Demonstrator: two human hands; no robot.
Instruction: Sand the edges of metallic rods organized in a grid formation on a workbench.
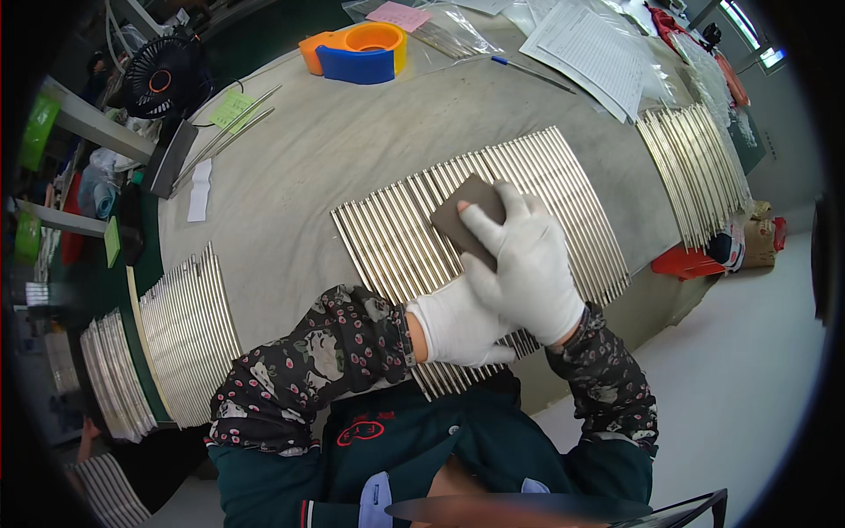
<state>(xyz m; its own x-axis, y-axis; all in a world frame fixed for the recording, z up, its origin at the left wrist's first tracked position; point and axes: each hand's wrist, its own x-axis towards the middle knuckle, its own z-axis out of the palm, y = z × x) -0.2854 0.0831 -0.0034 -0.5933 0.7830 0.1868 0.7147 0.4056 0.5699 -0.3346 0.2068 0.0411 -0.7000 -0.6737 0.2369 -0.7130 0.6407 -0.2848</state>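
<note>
A row of thin silvery metal rods [387,233] lies side by side across the table before me. My right hand [528,260], in a white glove with one fingertip bare, grips a dark grey-brown sanding block [471,207] against the rods, near their middle. The rods hide the block's underside from nothing else; its lower side faces them. My left hand [462,326], also gloved in white, lies flat over the near part of the row with its thumb stretched out. Its other fingers are partly covered by my right hand.
More rods lie in bundles at the left [189,339] and far right [695,176]. Toward the back are an orange and blue tape dispenser [361,57], a pen [532,75] and paper sheets [585,53]. A black fan [158,77] stands at the far left.
</note>
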